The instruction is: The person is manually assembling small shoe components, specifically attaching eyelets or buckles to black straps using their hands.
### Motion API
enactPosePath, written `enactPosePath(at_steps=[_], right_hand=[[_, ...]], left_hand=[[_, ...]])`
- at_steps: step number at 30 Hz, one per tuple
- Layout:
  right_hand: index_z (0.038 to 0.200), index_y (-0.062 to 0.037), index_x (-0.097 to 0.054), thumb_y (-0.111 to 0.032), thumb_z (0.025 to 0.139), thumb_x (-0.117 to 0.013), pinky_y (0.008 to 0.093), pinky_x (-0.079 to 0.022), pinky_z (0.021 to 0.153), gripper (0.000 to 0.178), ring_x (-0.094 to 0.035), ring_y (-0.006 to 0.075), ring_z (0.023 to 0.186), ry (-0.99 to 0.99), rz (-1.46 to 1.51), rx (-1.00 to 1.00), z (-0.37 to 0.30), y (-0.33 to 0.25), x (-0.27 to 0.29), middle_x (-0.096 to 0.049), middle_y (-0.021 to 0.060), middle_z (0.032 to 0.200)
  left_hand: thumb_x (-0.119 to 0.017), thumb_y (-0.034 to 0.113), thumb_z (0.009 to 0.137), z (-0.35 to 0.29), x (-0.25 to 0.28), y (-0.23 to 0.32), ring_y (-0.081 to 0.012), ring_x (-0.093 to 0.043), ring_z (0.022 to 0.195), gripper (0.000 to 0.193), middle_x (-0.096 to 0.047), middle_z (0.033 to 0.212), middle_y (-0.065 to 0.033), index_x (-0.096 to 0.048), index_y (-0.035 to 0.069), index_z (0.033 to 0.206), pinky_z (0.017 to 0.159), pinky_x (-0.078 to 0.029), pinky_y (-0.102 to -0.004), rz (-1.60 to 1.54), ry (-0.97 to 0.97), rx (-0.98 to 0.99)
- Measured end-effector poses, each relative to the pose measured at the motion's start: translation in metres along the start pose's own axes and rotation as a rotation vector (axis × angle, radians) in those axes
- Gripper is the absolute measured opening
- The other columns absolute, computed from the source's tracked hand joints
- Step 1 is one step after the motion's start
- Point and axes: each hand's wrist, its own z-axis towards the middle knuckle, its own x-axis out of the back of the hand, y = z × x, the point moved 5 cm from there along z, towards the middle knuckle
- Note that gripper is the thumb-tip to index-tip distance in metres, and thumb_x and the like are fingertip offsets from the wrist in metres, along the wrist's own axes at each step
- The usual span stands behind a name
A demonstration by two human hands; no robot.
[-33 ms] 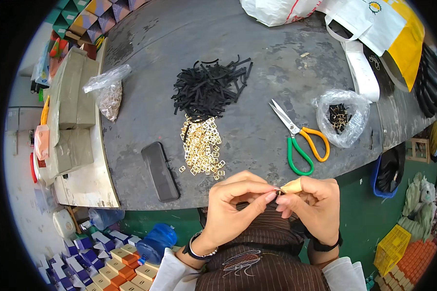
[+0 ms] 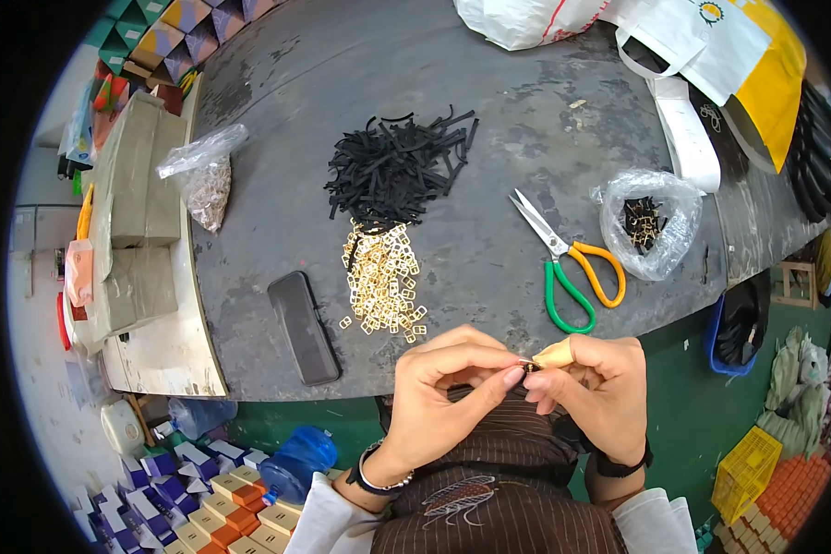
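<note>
Just past the table's near edge, my left hand (image 2: 452, 395) and my right hand (image 2: 598, 395) meet with their fingertips pinched together. Between them is a small black strip with a gold buckle (image 2: 530, 367), mostly hidden by the fingers. A pale yellow cover wraps a finger of my right hand. Ahead and to the left lies a heap of gold buckles (image 2: 383, 282), with a pile of short black strips (image 2: 397, 171) touching its far side. Scissors (image 2: 560, 249) with one green and one orange handle lie spread beyond my right hand.
A clear plastic bag (image 2: 679, 249) holding black and gold pieces sits right of the scissors. A black phone (image 2: 303, 328) lies left of the buckles. Another clear bag (image 2: 210, 189) stands far left, near wrapped boxes (image 2: 143, 175). White and yellow bags (image 2: 702, 42) occupy the far right.
</note>
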Motion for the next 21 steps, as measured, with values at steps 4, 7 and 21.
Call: enactPosePath(at_steps=[4, 7, 21], right_hand=[[0.085, 0.0057, -0.065, 0.000, 0.074, -0.074, 0.0190, -0.048, 0.051, 0.015, -0.063, 0.0089, 0.058, 0.122, -0.032, 0.080, 0.002, -0.004, 0.010, -0.067, 0.0110, 0.070], [0.089, 0.0039, -0.065, 0.002, 0.070, -0.076, 0.0204, -0.049, 0.053, 0.022, -0.064, 0.0112, 0.060, 0.278, -0.153, 0.387, -0.005, -0.012, 0.007, -0.066, 0.0117, 0.075], [0.090, 0.0012, -0.069, 0.004, 0.075, -0.070, 0.0247, -0.049, 0.060, 0.016, -0.062, 0.0155, 0.068, 0.228, 0.217, 0.279, -0.010, -0.005, -0.018, -0.065, 0.0119, 0.087]], left_hand=[[-0.064, -0.007, 0.080, 0.000, 0.001, 0.001, -0.0096, -0.062, 0.077, 0.010, -0.063, 0.090, -0.0086, -0.068, -0.004, 0.089, 0.067, -0.051, -0.0201, -0.040, 0.033, 0.006], [-0.065, -0.008, 0.079, -0.002, 0.001, 0.002, -0.0096, -0.061, 0.076, 0.010, -0.063, 0.089, -0.0088, -0.067, -0.004, 0.088, 0.066, -0.051, -0.0200, -0.039, 0.164, -0.015], [-0.070, -0.011, 0.072, -0.016, -0.006, 0.011, -0.0134, -0.059, 0.068, 0.016, -0.063, 0.082, -0.0125, -0.068, -0.003, 0.085, 0.058, -0.046, -0.0221, 0.193, 0.417, -0.345]])
